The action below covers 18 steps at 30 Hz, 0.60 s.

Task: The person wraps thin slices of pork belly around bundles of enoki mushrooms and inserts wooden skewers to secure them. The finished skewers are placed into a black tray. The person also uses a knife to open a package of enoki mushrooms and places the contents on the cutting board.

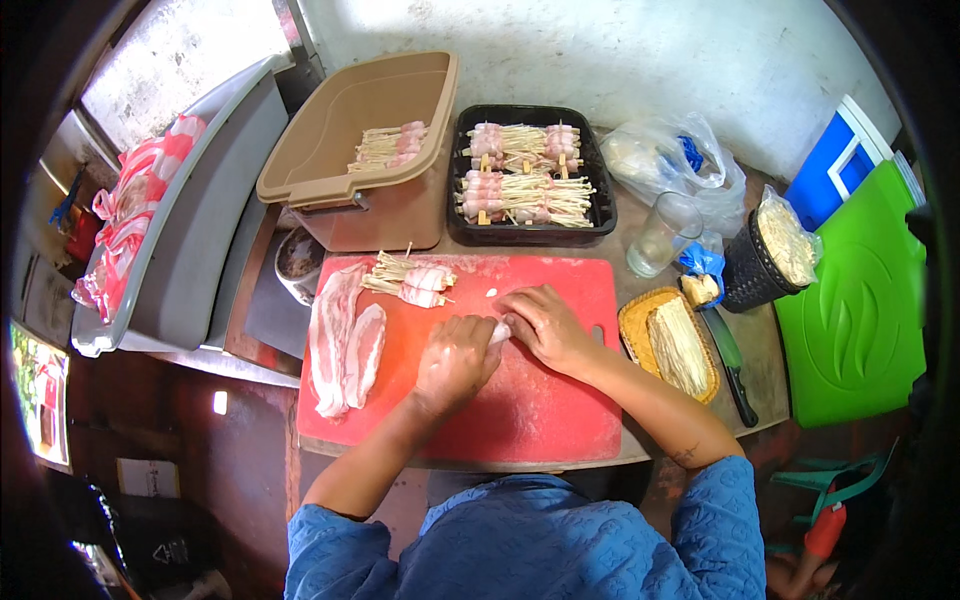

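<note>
Over the middle of the red cutting board (480,435), my left hand (457,360) and my right hand (546,326) meet around a small pale roll (501,331), probably meat, mostly hidden by my fingers. Both hands grip it from either side. To the left on the board lie long raw slices of pork belly (330,337). Enoki mushroom bundles wrapped in meat (420,283) rest near the board's back edge, above my left hand. Right of the board, a woven tray (628,315) holds loose enoki mushrooms (679,346).
Behind the board stand a brown plastic bin (375,217) and a black tray (532,237) with wrapped, skewered bundles. On the right are a drinking glass (660,240), a knife (727,349), a black basket (754,270) and a green lid (855,315). A grey tub (202,225) stands left.
</note>
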Available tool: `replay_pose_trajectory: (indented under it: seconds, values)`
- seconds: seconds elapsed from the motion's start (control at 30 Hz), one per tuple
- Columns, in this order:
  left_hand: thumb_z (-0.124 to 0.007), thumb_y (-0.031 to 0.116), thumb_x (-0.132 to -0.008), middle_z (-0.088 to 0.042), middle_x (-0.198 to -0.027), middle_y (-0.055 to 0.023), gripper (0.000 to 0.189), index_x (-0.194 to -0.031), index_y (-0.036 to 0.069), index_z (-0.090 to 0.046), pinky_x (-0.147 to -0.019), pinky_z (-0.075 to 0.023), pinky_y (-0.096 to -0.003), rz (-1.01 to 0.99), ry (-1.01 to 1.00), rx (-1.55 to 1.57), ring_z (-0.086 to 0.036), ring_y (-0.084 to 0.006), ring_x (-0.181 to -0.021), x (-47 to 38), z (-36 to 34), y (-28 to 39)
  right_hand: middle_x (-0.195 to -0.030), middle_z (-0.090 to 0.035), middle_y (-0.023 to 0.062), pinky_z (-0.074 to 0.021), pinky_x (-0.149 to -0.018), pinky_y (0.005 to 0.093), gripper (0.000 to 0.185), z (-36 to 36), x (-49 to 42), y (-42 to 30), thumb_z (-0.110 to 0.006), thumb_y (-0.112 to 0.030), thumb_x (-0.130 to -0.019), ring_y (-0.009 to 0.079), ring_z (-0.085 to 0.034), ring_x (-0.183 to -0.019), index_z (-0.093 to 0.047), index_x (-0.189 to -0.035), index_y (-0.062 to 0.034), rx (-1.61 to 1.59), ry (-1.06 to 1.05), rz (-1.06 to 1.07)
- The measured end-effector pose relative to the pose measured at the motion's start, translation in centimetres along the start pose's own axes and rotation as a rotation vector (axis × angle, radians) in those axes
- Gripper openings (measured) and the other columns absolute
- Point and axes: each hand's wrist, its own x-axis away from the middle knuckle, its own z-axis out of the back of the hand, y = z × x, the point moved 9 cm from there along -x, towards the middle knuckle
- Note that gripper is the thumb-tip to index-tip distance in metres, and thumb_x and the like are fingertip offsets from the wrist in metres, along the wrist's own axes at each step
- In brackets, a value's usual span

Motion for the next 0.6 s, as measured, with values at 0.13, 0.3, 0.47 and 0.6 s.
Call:
replay_pose_trajectory:
  seconds: [0.13, 0.3, 0.47, 0.6]
  values:
    - [-0.064, 0.019, -0.079, -0.062, -0.089, -0.0153, 0.027, -0.102, 0.005, -0.062, -0.075, -0.0461, -0.0424, -0.015, -0.051, -0.007, -0.059, -0.0327, -0.085, -1.2, -0.3, -0.7, -0.104, -0.061, 0.0124, -0.0447, -0.084, 0.0410, 0.027, 3.6, 0.8, -0.1, -0.061, -0.010, -0.083, 0.0321, -0.054, -0.096, -0.060, -0.109, -0.0044, 0.039, 0.024, -0.047]
    - [-0.065, 0.017, -0.079, -0.062, -0.088, -0.0159, 0.022, -0.095, 0.004, -0.062, -0.077, -0.0474, -0.0420, 0.024, -0.133, -0.020, -0.059, -0.0319, -0.084, -1.9, -0.5, -1.3, -0.104, -0.060, 0.0119, -0.0455, -0.083, 0.0405, 0.029, 10.0, 3.2, -1.9, -0.064, -0.012, -0.082, 0.0305, -0.055, -0.093, -0.060, -0.110, -0.0056, 0.209, 0.085, -0.044]
    - [-0.068, 0.016, -0.078, -0.063, -0.083, -0.0152, 0.024, -0.095, 0.000, -0.064, -0.073, -0.0469, -0.0384, 0.112, -0.190, 0.104, -0.060, -0.0287, -0.077, -2.9, -0.3, -2.3, -0.088, -0.063, 0.0123, -0.0469, -0.075, 0.0395, 0.011, 24.6, 6.6, -0.3, -0.063, -0.010, -0.083, 0.0283, -0.059, -0.084, -0.067, -0.092, -0.0045, 0.458, 0.469, -0.249]
    - [-0.070, 0.017, -0.083, -0.065, -0.090, -0.0052, 0.030, -0.106, 0.000, -0.064, -0.071, -0.0442, -0.0261, 0.462, -0.112, 0.746, -0.055, -0.0112, -0.079, -2.0, 0.3, -4.3, -0.085, -0.063, 0.0163, -0.0477, -0.070, 0.0396, 0.010, 36.1, 7.8, 3.8, -0.061, -0.009, -0.083, 0.0330, -0.061, -0.078, -0.066, -0.088, -0.0017, 0.783, 0.622, -0.441]
